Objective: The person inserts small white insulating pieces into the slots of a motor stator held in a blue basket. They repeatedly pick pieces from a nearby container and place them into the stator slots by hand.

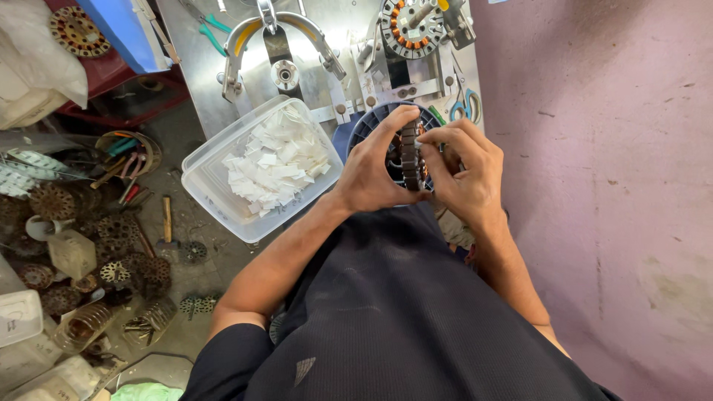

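Note:
Both my hands hold a round, dark metal stator core (410, 157) edge-on in front of my chest. My left hand (371, 167) grips its left side, fingers curled over the top rim. On the right side, my right hand (464, 171) pinches the rim with thumb and fingertips. A small white slip seems to sit between my right fingertips at the core's edge. Behind the core lies a dark blue round basket (364, 126), mostly hidden by my hands.
A clear plastic tub (215, 193) of white paper slips stands left of my hands. A metal winding machine (297, 59) with a wound stator (410, 28) sits ahead. Scissors (464, 104) lie by it. Several stator cores and tools litter the floor (111, 245) at left. A pink wall (609, 163) is at right.

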